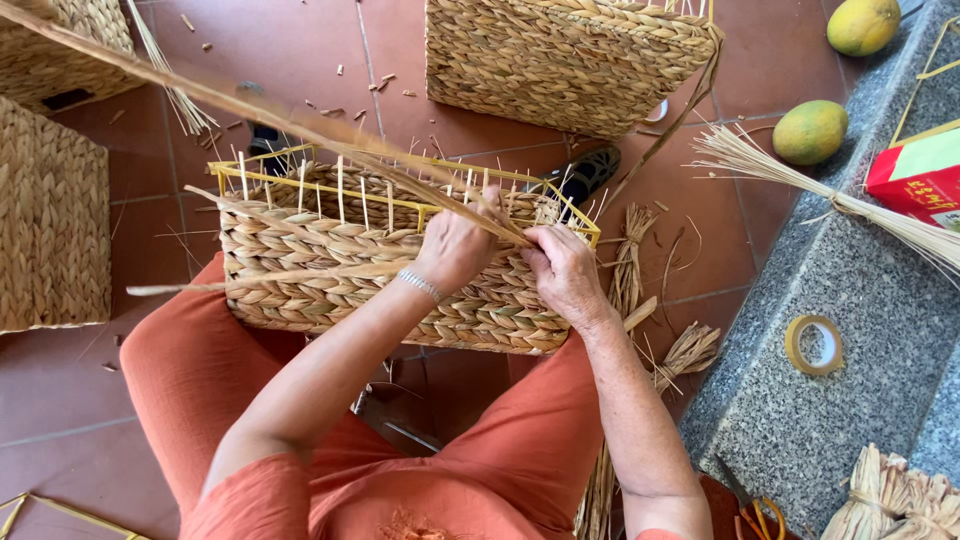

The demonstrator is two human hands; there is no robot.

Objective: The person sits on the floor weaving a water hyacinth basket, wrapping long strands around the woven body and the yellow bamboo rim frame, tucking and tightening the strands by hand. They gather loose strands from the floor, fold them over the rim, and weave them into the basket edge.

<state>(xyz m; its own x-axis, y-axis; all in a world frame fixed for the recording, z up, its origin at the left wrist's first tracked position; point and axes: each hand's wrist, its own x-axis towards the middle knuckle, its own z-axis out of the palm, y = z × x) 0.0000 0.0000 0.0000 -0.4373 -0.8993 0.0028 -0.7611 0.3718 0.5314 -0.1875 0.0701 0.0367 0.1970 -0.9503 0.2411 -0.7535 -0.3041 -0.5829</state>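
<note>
Resting on the lap above the red floor, a half-woven basket on a yellow frame is worked at its near right rim. A long strand is pinched there by the left hand and the right hand, fingers closed on it. Finished baskets are seen beyond and at the left edge. Loose fibre bundles crowd the basket's right side. On the stone step a tape roll, two mangoes and a red box are laid.
</note>
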